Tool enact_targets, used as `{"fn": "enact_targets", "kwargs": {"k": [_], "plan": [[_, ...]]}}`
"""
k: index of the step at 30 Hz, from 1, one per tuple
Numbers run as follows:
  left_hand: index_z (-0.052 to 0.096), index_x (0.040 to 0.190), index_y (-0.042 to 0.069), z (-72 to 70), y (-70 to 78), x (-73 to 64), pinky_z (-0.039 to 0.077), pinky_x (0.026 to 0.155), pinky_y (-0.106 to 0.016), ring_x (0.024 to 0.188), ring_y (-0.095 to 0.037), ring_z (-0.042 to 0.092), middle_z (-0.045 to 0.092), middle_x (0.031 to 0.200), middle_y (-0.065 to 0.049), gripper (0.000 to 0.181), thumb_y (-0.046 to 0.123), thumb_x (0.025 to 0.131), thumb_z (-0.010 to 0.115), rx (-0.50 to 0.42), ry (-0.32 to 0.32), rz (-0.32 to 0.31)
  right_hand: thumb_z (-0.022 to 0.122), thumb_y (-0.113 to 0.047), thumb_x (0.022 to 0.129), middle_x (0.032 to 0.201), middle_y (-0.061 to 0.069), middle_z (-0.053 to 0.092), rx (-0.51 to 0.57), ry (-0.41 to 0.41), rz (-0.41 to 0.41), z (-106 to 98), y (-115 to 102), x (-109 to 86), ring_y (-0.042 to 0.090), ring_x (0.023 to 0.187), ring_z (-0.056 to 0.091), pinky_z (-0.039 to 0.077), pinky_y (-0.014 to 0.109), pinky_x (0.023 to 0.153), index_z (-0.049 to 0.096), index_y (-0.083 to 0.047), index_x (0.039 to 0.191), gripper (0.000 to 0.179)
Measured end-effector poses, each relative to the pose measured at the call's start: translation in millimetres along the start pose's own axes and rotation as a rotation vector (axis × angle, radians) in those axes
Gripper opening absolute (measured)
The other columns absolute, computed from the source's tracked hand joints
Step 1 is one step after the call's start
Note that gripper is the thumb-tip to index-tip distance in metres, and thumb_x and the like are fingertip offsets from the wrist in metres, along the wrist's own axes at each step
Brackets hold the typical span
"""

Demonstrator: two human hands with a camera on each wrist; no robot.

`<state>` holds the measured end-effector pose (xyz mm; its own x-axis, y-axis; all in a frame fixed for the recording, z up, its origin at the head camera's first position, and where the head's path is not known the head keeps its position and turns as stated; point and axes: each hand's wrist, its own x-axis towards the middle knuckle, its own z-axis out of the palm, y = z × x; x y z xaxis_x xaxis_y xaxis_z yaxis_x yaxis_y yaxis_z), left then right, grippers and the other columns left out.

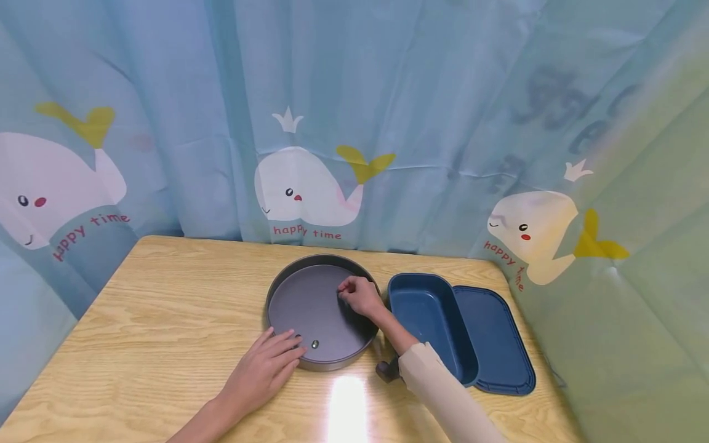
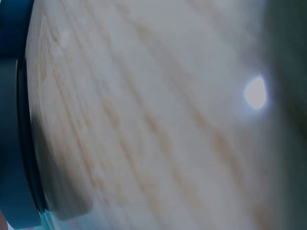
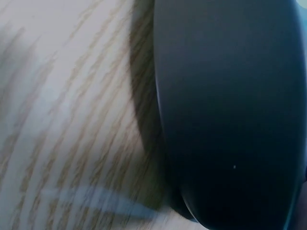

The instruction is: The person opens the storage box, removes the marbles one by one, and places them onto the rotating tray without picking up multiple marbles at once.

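A round dark grey pan (image 1: pixel 310 295) sits on the wooden table. My left hand (image 1: pixel 263 369) lies across its near left rim, fingers straight and slightly spread, the fingertips reaching inside. Near them on the pan's floor is a small shiny bead-like piece (image 1: pixel 315 344); a second dark piece (image 1: pixel 298 336) is partly hidden by the fingers. Over the pan's right half is my right hand (image 1: pixel 361 296), fingers curled with the tips close together; I cannot tell whether something small is between them. The pan's dark side wall (image 3: pixel 230 105) fills much of the right wrist view.
A deep blue rectangular box (image 1: pixel 429 307) stands right of the pan, beneath the right forearm. Its flat blue lid (image 1: pixel 493 338) lies beyond it. A dark handle-like piece (image 1: pixel 386 370) shows by the right sleeve. A whale-printed curtain (image 1: pixel 354 123) hangs behind the table (image 1: pixel 183 307).
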<state>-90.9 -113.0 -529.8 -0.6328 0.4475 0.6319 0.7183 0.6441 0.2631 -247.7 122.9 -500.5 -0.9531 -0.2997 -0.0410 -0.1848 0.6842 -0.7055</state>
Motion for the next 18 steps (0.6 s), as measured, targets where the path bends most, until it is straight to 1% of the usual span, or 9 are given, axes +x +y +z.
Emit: {"fn": "enact_targets", "kwargs": {"k": [3, 6, 13, 18], "plan": [[0.076, 0.113, 0.011, 0.6, -0.2, -0.8, 0.042, 0.101, -0.059, 0.12, -0.026, 0.061, 0.071, 0.12, -0.006, 0.039, 0.033, 0.108, 0.044, -0.003, 0.008, 0.004, 0.071, -0.007, 0.091, 0.074, -0.001, 0.068, 0.01, -0.001, 0.018, 0.7, -0.4, 2.1, 0.007, 0.062, 0.06, 0.05, 0.024, 0.06, 0.072, -0.005, 0.094, 0.004], [0.076, 0.113, 0.011, 1.0, -0.3, -1.1, 0.04, 0.103, -0.057, 0.12, -0.026, 0.061, 0.071, 0.12, -0.006, 0.04, 0.033, 0.108, 0.044, -0.003, 0.01, 0.003, 0.071, -0.008, 0.091, 0.076, 0.0, 0.069, 0.017, 0.008, 0.044, 1.8, -0.9, 3.7, 0.008, 0.063, 0.06, 0.051, 0.025, 0.06, 0.071, -0.006, 0.095, 0.004], [0.076, 0.113, 0.01, 0.4, 0.1, -1.0, 0.04, 0.104, -0.056, 0.12, -0.027, 0.061, 0.07, 0.12, -0.006, 0.041, 0.033, 0.109, 0.043, -0.005, 0.005, 0.0, 0.073, -0.012, 0.091, 0.082, 0.001, 0.069, -0.003, 0.055, 0.087, 5.9, -0.3, 5.6, 0.015, 0.074, 0.063, 0.052, 0.031, 0.067, 0.071, -0.01, 0.095, 0.005], [0.076, 0.113, 0.011, -0.1, 0.5, -0.8, 0.04, 0.103, -0.057, 0.12, -0.026, 0.061, 0.07, 0.12, -0.006, 0.038, 0.032, 0.108, 0.045, -0.001, 0.003, 0.004, 0.073, -0.013, 0.091, 0.084, 0.001, 0.071, 0.004, 0.061, 0.121, 7.4, 0.2, 6.9, 0.016, 0.077, 0.066, 0.052, 0.031, 0.067, 0.071, -0.011, 0.096, 0.005]]}}
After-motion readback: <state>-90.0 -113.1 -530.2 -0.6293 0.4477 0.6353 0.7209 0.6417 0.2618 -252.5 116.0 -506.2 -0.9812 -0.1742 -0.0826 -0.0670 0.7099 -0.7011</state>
